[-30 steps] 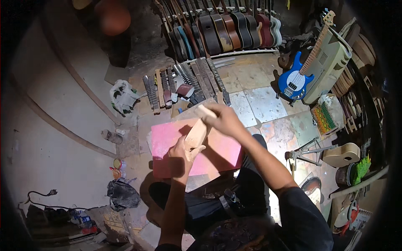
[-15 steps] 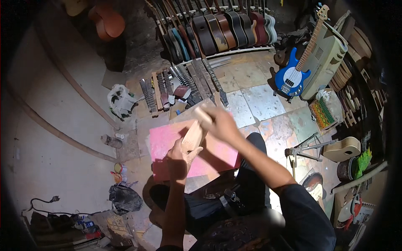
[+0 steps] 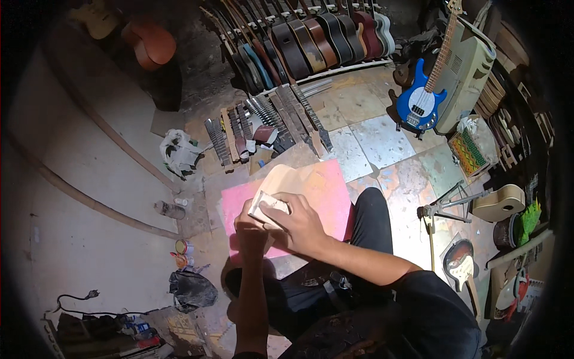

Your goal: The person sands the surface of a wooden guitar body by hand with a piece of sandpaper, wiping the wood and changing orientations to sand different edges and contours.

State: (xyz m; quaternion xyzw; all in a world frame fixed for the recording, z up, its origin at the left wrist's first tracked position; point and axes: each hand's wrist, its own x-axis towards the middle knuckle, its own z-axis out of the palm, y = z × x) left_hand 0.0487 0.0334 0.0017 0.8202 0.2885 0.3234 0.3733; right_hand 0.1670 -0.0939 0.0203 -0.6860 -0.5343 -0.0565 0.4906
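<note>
Over a pink board (image 3: 332, 179), my left hand (image 3: 246, 224) grips a pale, smooth wooden piece (image 3: 280, 179) with a rounded far end. Its lower part is hidden by my hands. In my right hand (image 3: 305, 224) is a small pale sanding block (image 3: 260, 206), rectangular, with fingers and thumb closed round it. The block sits against the near part of the wooden piece, close to my left fingers, most of which are covered.
Guitar necks (image 3: 278, 119) lie on the floor ahead, before a row of guitars (image 3: 317, 45). A blue bass (image 3: 418, 105) leans at the far right. On the right stands a metal stand (image 3: 445, 206); at left are a bottle (image 3: 170, 209), cans (image 3: 184, 247) and a black bag (image 3: 192, 290).
My right hand has drawn the sanding block back from the far end of the wooden piece to its near end, beside my left hand. The view has shifted slightly.
</note>
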